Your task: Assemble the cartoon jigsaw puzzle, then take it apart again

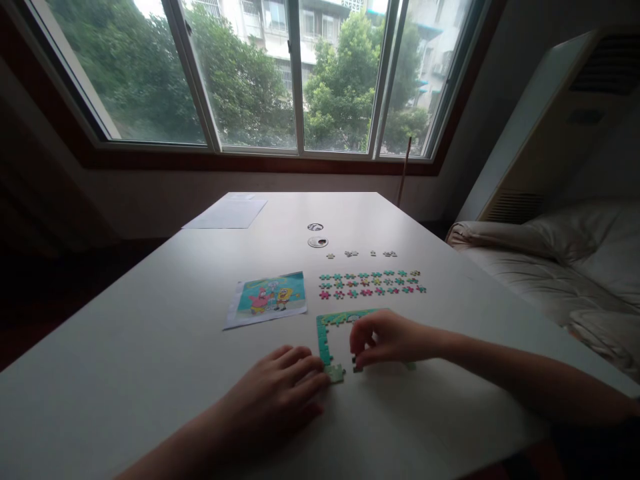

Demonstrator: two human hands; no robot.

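Observation:
A partly joined jigsaw border (pixel 323 340) lies on the white table, with green and teal pieces along its left side and top. My left hand (pixel 287 383) rests palm down at the border's lower left corner, fingers stretched out and tips touching it. Inside the frame, my right hand (pixel 377 337) pinches a small jigsaw piece (pixel 358 367) between thumb and fingers, close to the bottom row and a little right of the corner pieces (pixel 335 373). My right hand and forearm hide much of the border's right side.
Beyond the border are rows of loose jigsaw pieces (pixel 367 285) and a few more pieces (pixel 351 253). A cartoon picture sheet (pixel 270 297) lies left, two round items (pixel 317 242) farther back, and papers (pixel 227 212) at the far left. A sofa (pixel 550 267) stands right.

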